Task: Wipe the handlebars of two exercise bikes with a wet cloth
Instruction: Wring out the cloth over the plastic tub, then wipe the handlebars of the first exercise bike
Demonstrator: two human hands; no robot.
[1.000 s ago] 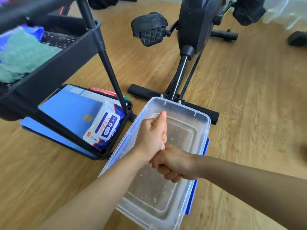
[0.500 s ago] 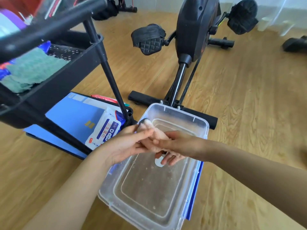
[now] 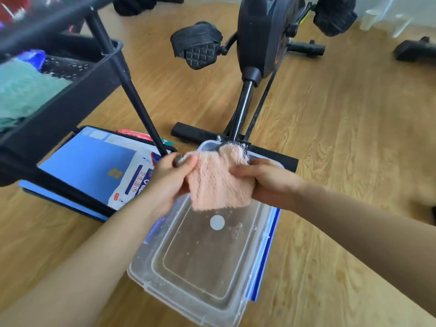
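Pink cloth (image 3: pixel 218 182) held spread above the clear plastic tub (image 3: pixel 198 260) on the wood floor. Left hand (image 3: pixel 168 179) pinches its left edge; right hand (image 3: pixel 266 179) grips the right edge. Exercise bike (image 3: pixel 262 41) stands just behind the tub.

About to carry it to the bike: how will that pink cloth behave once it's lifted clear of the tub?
Likely floppy: the pink cloth sags below the left hand and right hand. Probably damp and drippy, since droplets dot the clear tub beneath. Its fluffy pile should grip well rather than slip.
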